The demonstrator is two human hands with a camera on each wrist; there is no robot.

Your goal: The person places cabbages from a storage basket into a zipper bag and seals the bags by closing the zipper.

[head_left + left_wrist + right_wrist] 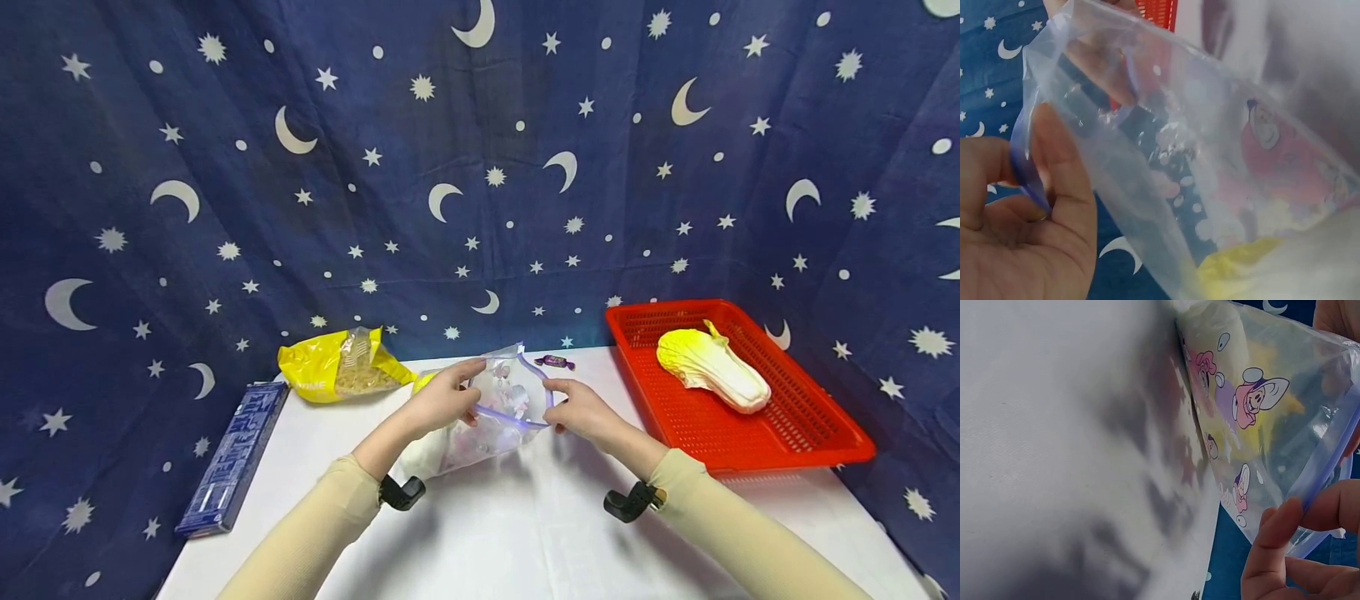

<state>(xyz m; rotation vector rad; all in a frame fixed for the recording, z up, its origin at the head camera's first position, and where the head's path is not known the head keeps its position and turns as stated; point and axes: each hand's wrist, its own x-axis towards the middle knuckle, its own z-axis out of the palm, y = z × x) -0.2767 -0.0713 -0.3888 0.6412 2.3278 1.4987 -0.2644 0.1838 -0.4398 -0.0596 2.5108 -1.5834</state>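
Note:
A clear zip-lock bag [480, 442] with a purple zip strip and pink cartoon prints is held over the white table, its mouth spread wide. My left hand [442, 398] pinches the left side of the rim between thumb and fingers. Opposite it, my right hand [588, 410] pinches the right side of the rim. A white-and-yellow napa cabbage [1241, 262] shows through the plastic at the bottom of the bag. In the right wrist view, fingers [1279, 537] of my right hand grip the purple strip [1329, 459].
A red plastic basket [633, 367] on the right holds another napa cabbage [712, 367]. A purple-wrapped candy [555, 362] lies behind the bag. At the back left is a yellow food packet [311, 367], with a long blue box [232, 467] at the left edge. A starry curtain [480, 167] hangs behind.

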